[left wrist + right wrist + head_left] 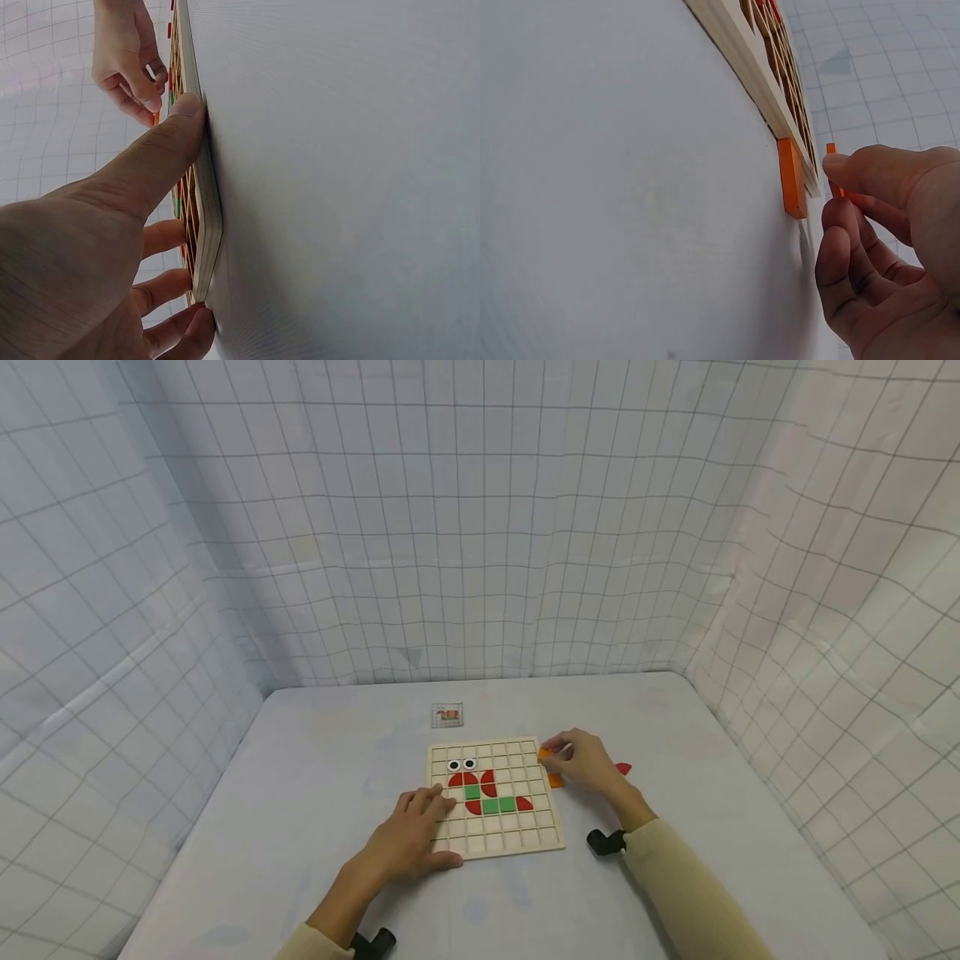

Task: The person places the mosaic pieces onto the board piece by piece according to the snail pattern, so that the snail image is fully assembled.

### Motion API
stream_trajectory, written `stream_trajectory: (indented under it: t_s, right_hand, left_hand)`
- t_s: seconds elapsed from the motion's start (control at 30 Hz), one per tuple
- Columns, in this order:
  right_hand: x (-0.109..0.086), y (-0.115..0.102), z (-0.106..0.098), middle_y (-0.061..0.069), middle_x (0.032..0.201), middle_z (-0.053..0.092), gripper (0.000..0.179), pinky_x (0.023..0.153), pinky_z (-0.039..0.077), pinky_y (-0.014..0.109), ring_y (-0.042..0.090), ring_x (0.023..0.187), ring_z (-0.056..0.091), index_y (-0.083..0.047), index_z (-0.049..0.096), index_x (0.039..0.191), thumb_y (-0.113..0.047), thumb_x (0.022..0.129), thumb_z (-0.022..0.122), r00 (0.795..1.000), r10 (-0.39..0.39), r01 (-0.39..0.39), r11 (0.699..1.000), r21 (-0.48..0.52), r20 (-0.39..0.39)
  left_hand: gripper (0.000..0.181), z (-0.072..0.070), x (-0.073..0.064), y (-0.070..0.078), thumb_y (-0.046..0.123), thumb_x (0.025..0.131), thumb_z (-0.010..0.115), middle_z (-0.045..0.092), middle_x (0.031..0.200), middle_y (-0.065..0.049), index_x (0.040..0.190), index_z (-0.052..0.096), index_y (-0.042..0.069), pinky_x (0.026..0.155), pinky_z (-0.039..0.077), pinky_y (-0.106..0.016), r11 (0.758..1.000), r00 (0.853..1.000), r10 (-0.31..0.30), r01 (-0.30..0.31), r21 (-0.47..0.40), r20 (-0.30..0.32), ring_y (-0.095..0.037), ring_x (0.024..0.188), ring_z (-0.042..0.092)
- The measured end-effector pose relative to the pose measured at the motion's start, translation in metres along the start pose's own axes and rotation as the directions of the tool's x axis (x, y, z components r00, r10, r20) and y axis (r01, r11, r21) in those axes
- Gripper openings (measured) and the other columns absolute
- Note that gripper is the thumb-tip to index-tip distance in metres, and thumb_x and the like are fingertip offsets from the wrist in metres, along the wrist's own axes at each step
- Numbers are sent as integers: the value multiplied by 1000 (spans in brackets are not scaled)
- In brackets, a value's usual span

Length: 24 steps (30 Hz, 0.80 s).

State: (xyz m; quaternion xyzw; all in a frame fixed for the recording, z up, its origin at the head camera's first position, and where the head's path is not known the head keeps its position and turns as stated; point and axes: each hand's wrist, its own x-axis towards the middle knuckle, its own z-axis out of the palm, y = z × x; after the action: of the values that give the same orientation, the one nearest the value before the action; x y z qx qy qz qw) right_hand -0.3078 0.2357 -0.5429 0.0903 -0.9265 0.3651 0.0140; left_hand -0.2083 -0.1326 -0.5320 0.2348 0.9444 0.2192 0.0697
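A square wooden grid board (529, 839) lies on the table, several red quarter-round pieces (524, 803) and green square tiles (491, 807) set in its cells. Two round eye pieces (469, 764) sit near its upper left. My left hand (408, 835) rests at the near left corner, thumb (169, 142) along the front edge and fingers spread over the left side. Beyond the right edge, my right hand (585, 764) pinches an orange tile (831, 148) between thumb and fingertips, raised above the table. Another orange tile (790, 178) lies right beside the board's edge below it.
A small card (447, 716) with a coloured picture on a grid lies behind the board. One red piece (624, 768) shows partly behind my right wrist. Grid-patterned white sheets (480, 568) hang behind and on both sides of the white table (315, 760).
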Motion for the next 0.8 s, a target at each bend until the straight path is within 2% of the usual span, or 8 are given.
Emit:
stream_trajectory:
  t_s: [0.2,0.4,0.8]
  right_hand:
    - [-3,-11,5,10,122,79,23,82,60,28,17,101,72,-11,87,125,-19,104,90,999,-25,24,999,32,26]
    - [-3,-20,11,11,121,79,21,76,58,24,15,96,71,-9,87,124,-16,104,90,995,-84,82,996,39,53]
    - [-2,-37,21,7,116,79,21,80,58,23,10,92,69,-10,87,122,-14,101,92,981,-163,163,987,13,105]
  left_hand:
    - [88,0,-2,1,53,92,98,49,178,-24,160,64,10,116,60,-70,1000,1000,2,-2,0,-3,-51,157,50]
    - [88,-1,-3,1,53,92,98,49,177,-24,160,63,10,115,60,-71,1000,1000,4,-4,3,-5,-51,157,50]
    - [89,0,-1,1,54,91,99,49,178,-23,161,63,12,116,60,-70,1000,1000,-5,5,3,-7,-50,157,49]
